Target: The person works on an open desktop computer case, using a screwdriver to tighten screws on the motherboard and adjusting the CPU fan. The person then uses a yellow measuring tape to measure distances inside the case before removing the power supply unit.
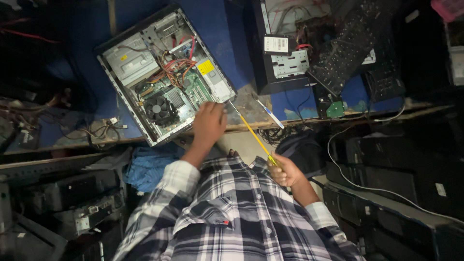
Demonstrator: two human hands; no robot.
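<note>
An open desktop computer case (162,72) lies on its side on a blue worktop (227,34), showing a black cooling fan, a green board, bundled orange and red wires and a metal drive bay. My left hand (209,122) rests on the case's near corner, fingers curled over its edge. My right hand (284,170) grips the yellow handle of a long screwdriver (251,131), held close to my chest. Its thin shaft reaches up to the case's near right corner.
A second black case (280,53) stands open to the right, with a black keyboard (350,46) leaning on it. A pen-like tool (268,112) lies near the worktop edge. Blue cloth (147,166), white cable (357,181) and dark equipment crowd below.
</note>
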